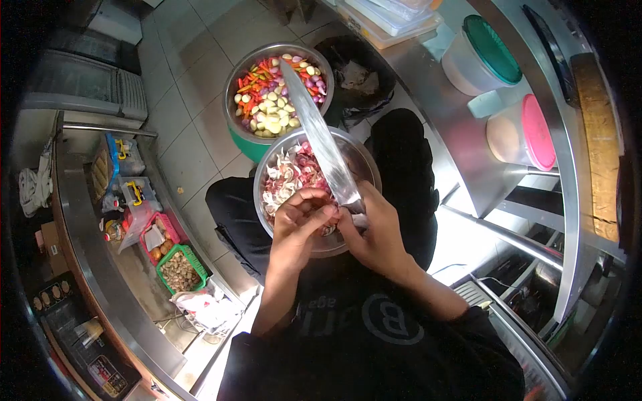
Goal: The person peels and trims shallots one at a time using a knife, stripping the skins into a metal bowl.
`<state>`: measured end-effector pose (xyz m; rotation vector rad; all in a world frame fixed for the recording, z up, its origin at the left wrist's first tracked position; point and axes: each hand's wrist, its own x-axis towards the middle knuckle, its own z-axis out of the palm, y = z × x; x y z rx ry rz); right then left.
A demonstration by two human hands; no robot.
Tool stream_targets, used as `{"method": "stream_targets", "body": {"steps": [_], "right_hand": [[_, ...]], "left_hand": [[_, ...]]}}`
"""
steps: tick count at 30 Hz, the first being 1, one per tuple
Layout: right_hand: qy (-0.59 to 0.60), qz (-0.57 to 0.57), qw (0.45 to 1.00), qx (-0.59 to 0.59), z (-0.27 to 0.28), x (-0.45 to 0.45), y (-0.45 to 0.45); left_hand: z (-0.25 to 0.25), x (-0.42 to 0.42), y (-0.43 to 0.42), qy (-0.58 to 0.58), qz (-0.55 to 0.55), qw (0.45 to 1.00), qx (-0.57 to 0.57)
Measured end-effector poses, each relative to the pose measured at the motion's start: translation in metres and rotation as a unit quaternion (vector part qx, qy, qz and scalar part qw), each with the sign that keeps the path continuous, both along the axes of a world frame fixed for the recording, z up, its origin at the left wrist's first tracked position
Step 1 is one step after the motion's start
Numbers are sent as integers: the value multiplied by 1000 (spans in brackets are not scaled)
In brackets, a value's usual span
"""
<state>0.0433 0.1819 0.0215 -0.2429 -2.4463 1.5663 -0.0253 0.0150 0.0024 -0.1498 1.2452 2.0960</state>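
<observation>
A large knife points up and away, its handle end in my right hand. My left hand is closed, its fingertips pinched close to my right fingertips; what they hold is too small to make out. Both hands are above the near part of a metal bowl resting between my legs. White and reddish peels lie inside it. Beyond stands a second metal bowl with peeled garlic, shallots and red and orange chilies; the blade tip overlaps it in view.
A black bin bag sits right of the far bowl. Metal shelving at right bears a green-lidded tub and a pink-lidded tub. At left, a low shelf holds a green basket and a pink basket.
</observation>
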Motion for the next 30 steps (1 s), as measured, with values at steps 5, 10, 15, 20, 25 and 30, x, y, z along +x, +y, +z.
{"method": "stream_targets", "body": {"steps": [5,10,15,20,25,30], "right_hand": [[-13,-20,998,-54,-1,0,1],[-8,-76,997,-22,2,-5,7],[-27,-40,999,4,-1,-1,8],[9,-36,999,29,5,-4,2],[-16,21,999,37,0,0,4],[-28,36,998,44,-1,1,2]], "left_hand": [[-4,1,-7,-9,25,999,35],[-6,2,-13,-20,44,998,36],[-8,2,-15,-50,41,997,41],[-8,4,-11,-32,52,998,12],[-2,3,-5,-8,58,998,2],[-10,5,-7,64,38,996,-55]]}}
